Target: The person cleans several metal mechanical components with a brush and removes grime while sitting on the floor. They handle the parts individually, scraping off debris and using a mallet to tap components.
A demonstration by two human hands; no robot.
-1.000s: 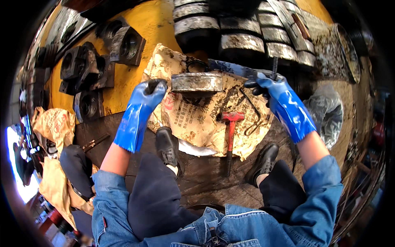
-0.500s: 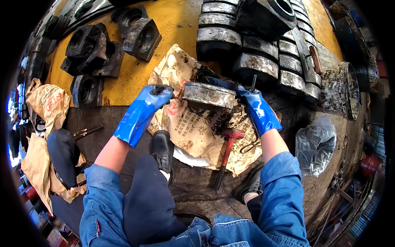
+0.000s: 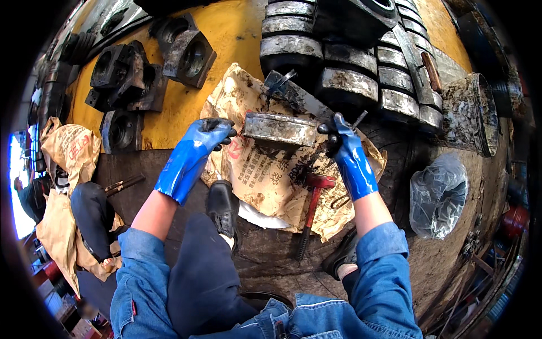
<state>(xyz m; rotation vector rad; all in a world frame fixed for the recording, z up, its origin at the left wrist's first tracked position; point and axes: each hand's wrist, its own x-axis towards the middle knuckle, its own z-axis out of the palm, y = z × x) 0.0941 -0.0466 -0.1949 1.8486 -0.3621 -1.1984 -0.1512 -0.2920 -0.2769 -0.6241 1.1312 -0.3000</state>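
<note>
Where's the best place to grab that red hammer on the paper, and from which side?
Probably the dark lower handle, taken from above on your own side. The hammer lies with its red head away from you and its slim handle slanting back toward you, the end reaching past the edge of the brown paper.

A flat, grimy grey metal bar [image 3: 309,104] slants from upper left down to the right hand [image 3: 342,137], which grips its lower end; 1 thin rod [image 3: 360,118] juts up beside the glove. Just below the bar, 1 thick metal block [image 3: 279,129], scuffed silver with dark smears, lies on a stained paper sack [image 3: 257,183].
</note>
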